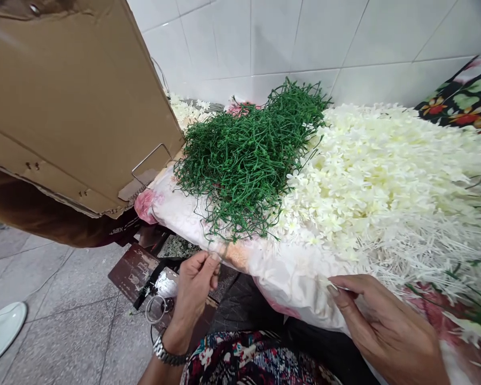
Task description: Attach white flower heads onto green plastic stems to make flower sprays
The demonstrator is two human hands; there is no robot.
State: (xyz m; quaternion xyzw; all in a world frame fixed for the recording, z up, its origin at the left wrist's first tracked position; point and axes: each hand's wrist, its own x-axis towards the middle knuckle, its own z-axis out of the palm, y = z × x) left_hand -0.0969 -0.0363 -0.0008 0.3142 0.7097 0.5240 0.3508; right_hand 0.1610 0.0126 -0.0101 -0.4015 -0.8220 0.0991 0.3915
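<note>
My left hand (196, 283), with a watch on the wrist, is closed in a pinch at the table's front edge. A thin stem, hard to make out, seems to stick up from its fingertips. My right hand (385, 321) pinches a small white artificial flower (327, 283) between thumb and forefinger, most of it hidden. Beyond my left hand lies a tangled heap of green plastic stems (248, 155). A wide pile of cream-white artificial flowers (369, 171) spreads beyond my right hand, with thin white pieces (417, 251) along its near side.
A large cardboard box (72, 96) with a bent wire (148, 158) stands at the left. The table cover (300, 272) is pale and floral. Below sits a brown wooden stool (132, 272). A tiled wall (288, 37) closes the back; dark flowered fabric (460, 101) lies far right.
</note>
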